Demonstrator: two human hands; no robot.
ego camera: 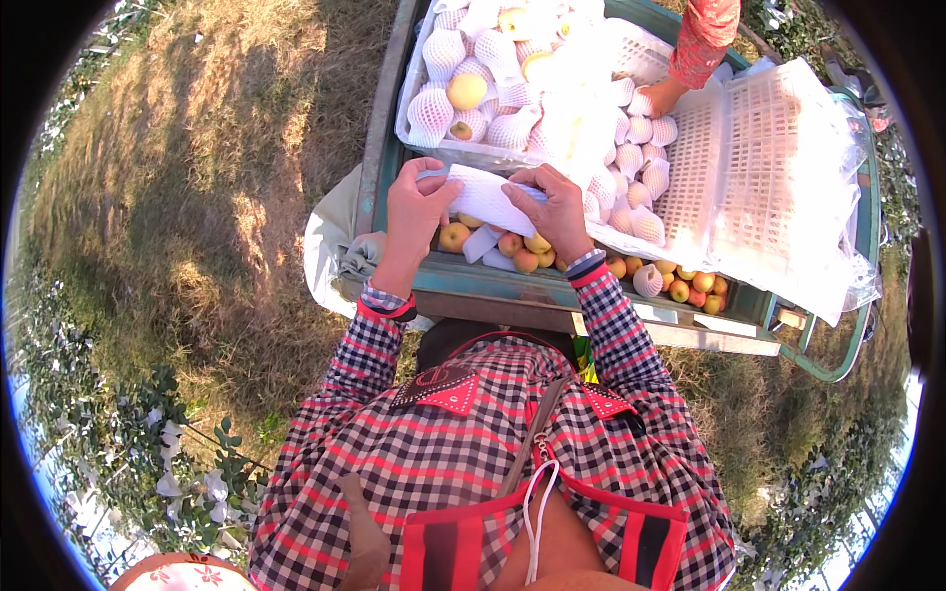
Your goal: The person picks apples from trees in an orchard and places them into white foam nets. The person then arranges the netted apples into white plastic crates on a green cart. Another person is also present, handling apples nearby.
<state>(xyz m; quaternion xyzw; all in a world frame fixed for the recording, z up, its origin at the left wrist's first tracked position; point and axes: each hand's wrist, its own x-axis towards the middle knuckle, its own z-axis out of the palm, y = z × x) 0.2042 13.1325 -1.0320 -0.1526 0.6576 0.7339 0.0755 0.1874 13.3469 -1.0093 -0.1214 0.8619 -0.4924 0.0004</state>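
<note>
A flat white bundle of foam net sleeves [489, 198] spans the space between my two hands, above the loose apples. My left hand [420, 203] pinches its left end, where a thin pale strip [432, 175] shows between thumb and fingers; whether this strip belongs to the bundle is unclear. At the other end, my right hand [550, 205] grips the bundle with thumb and fingers. Bare yellow-red apples [526, 260] lie below in the cart bed. Just beyond my hands stands a crate [473, 154] of apples, most in foam nets, a few bare.
Another person's hand [660, 96] reaches into a second white plastic crate [687, 170] of netted apples. An upturned perforated crate wall with plastic film [776, 177] is at right. The green cart's side rail [510, 288] runs before me. Dry grass [222, 185] lies left; sunlight washes out the crates' middle.
</note>
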